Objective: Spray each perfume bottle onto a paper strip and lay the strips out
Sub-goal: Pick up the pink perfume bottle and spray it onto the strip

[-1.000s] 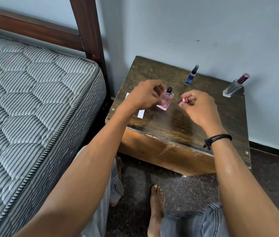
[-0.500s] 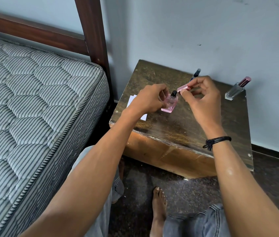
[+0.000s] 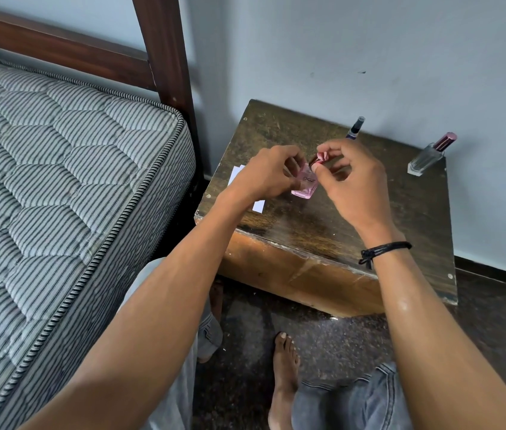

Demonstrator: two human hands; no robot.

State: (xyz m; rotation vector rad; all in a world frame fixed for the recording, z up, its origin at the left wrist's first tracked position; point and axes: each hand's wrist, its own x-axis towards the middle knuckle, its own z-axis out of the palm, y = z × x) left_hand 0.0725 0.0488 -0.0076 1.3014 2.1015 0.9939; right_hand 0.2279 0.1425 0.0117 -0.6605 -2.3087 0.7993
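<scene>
A small pink perfume bottle (image 3: 305,187) stands on the wooden side table (image 3: 369,218). My left hand (image 3: 265,178) grips it from the left. My right hand (image 3: 351,181) pinches the pink cap (image 3: 316,159) right over the bottle's neck, which is hidden. White paper strips (image 3: 257,206) lie under my left wrist, mostly covered. At the table's back edge stands a slim blue bottle (image 3: 355,127). In the back right corner is a clear bottle with a maroon cap (image 3: 430,155).
A bed with a striped quilted mattress (image 3: 59,197) and a dark wooden post (image 3: 164,48) fills the left. The wall rises just behind the table. My knees and a bare foot (image 3: 284,377) are on the dark floor in front.
My right hand has carried the pink cap from beside the bottle up and over onto its top. My left hand stayed on the bottle.
</scene>
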